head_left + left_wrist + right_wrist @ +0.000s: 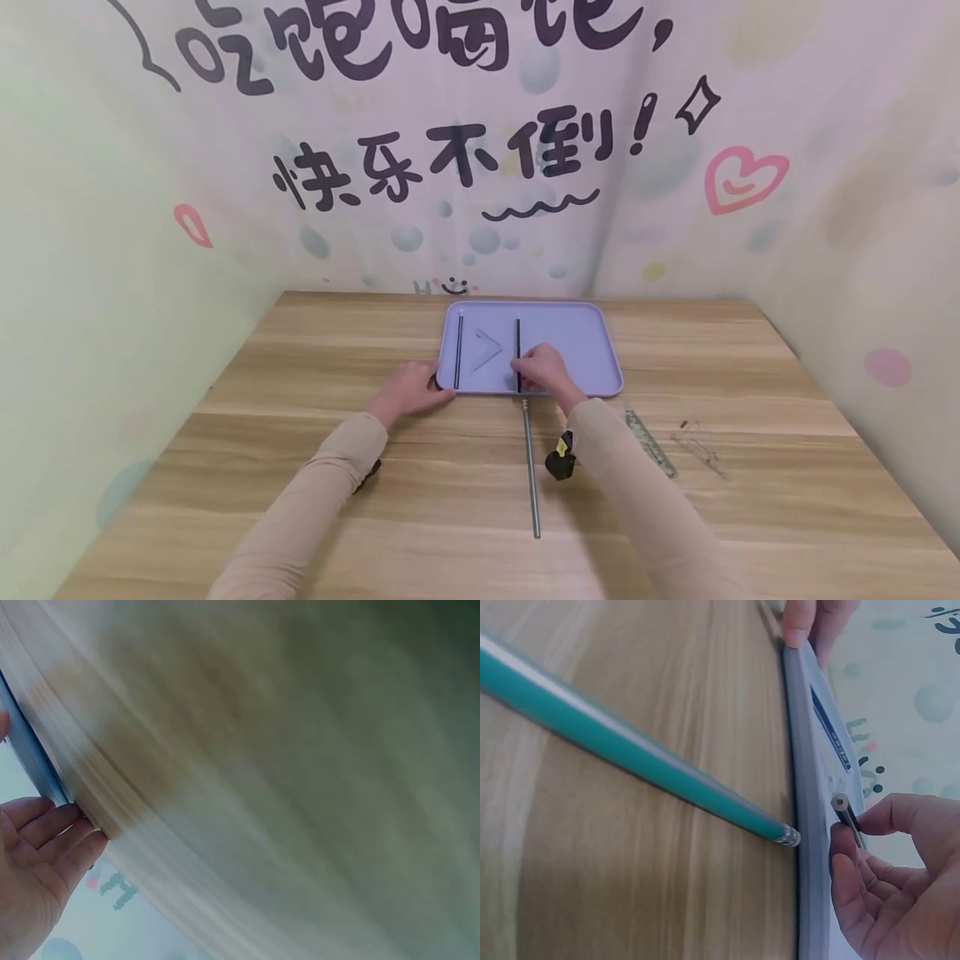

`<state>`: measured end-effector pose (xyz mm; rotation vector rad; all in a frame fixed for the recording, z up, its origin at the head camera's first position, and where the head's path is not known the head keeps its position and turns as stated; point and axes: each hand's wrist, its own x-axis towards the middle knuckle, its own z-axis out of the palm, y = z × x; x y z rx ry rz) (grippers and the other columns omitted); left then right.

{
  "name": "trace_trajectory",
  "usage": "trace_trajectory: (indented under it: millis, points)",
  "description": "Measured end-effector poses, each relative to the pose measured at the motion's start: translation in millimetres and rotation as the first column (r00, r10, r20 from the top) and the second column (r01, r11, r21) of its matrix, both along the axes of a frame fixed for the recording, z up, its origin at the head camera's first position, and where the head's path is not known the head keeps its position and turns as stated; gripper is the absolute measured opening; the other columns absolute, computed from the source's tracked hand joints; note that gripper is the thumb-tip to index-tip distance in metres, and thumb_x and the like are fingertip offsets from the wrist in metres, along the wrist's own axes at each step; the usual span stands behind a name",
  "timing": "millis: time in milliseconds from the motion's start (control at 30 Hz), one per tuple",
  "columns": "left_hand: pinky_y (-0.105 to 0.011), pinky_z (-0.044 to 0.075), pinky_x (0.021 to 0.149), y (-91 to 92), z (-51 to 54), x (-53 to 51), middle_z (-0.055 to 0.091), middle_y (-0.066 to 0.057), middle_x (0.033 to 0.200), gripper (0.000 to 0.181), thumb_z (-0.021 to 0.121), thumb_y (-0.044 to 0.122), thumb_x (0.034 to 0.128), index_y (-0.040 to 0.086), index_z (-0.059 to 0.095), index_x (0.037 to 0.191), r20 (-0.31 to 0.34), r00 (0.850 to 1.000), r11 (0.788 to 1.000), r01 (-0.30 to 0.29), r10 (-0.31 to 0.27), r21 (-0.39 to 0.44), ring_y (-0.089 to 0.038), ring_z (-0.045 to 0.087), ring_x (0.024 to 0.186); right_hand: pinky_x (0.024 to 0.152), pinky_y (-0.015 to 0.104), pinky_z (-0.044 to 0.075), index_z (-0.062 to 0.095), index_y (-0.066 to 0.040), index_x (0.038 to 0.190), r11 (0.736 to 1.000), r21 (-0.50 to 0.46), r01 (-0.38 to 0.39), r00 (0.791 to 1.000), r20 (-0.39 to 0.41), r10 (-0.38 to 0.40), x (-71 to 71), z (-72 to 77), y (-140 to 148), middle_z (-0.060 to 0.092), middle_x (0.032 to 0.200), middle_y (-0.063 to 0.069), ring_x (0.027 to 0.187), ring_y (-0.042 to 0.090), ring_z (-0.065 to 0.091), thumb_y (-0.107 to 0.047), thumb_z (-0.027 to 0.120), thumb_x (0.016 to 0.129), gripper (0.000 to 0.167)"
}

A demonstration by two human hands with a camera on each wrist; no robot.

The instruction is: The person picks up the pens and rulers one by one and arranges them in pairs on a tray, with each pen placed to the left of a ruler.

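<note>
My right hand (545, 368) pinches a black pencil (517, 340) between thumb and fingers over the middle of a lilac tray (555, 307). The pencil's flat end faces the camera in the right wrist view. My left hand (408, 390) grips the tray's near left corner, its thumb along the front edge and the other fingers at the side. Inside the tray, another dark pencil (459, 350) lies along the left, beside a clear set square (489, 350). A green pencil (630, 739) lies on the table, its metal-tipped end close to the tray's front wall.
To the right of my right forearm, a greenish ruler (651, 442) and a clear drawing tool (701, 447) lie on the wooden table (450, 517). A printed wall covering (525, 250) stands right behind the tray.
</note>
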<state>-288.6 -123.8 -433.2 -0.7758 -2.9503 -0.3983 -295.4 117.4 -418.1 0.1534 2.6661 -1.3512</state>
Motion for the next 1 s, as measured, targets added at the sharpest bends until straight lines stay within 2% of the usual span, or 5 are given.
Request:
trace_trajectory:
  millis: [200,433,600,833,1000]
  points:
    - [-0.037,0.048,0.071,-0.9,-2.5,-2.4,0.064,-0.01,0.085,0.056,0.062,0.047,0.079,0.0,0.058,0.108,0.0,1.0,1.0,-0.002,0.002,-0.029,-0.021,0.058,0.073,0.043,0.023,0.042,0.059,-0.003,0.058,0.998,0.061,-0.016,1.0,-0.021,0.017,0.3,-0.2,-3,0.055,0.05,0.004,0.043,0.012,0.047,-0.016,0.06,0.079,0.025]
    - [-0.038,0.048,0.073,-1.3,-3.2,-2.9,0.064,-0.011,0.088,0.059,0.061,0.048,0.0791,0.0,0.057,0.113,0.007,1.0,0.999,-0.019,0.019,-0.034,-0.021,0.059,0.075,0.044,0.023,0.042,0.062,-0.004,0.061,0.996,0.091,0.005,0.998,-0.055,0.0,-2.8,-4.7,-5,0.053,0.049,0.002,0.044,0.012,0.046,-0.019,0.061,0.079,0.024]
    - [-0.037,0.048,0.072,-1.1,-1.7,-2.5,0.063,-0.01,0.085,0.056,0.061,0.047,0.0795,0.0,0.057,0.111,0.008,1.0,0.999,-0.015,0.015,-0.036,-0.02,0.058,0.073,0.044,0.024,0.042,0.063,-0.003,0.06,0.994,0.106,0.015,0.997,-0.075,-0.007,-4.1,-7.5,-8,0.054,0.049,0.002,0.044,0.012,0.048,-0.019,0.061,0.079,0.025]
    - [-0.036,0.047,0.071,-0.9,-1.6,-2.5,0.062,-0.008,0.082,0.051,0.061,0.047,0.0792,0.003,0.059,0.104,0.009,1.0,0.999,-0.016,0.016,-0.049,-0.02,0.057,0.072,0.044,0.024,0.035,0.058,-0.006,0.053,0.989,0.143,0.041,0.994,-0.104,-0.026,-6.0,-7.7,-10,0.054,0.049,0.002,0.046,0.014,0.047,-0.019,0.06,0.079,0.029]
    - [-0.036,0.047,0.071,-0.9,-3.2,-3.2,0.062,-0.007,0.081,0.05,0.062,0.047,0.0787,0.004,0.059,0.103,-0.004,1.0,0.999,-0.013,0.013,-0.042,-0.019,0.057,0.071,0.044,0.024,0.035,0.06,-0.005,0.057,0.984,0.172,0.05,0.995,-0.09,-0.035,-7.8,-6.8,-13,0.055,0.051,0.003,0.047,0.014,0.047,-0.02,0.06,0.08,0.027]
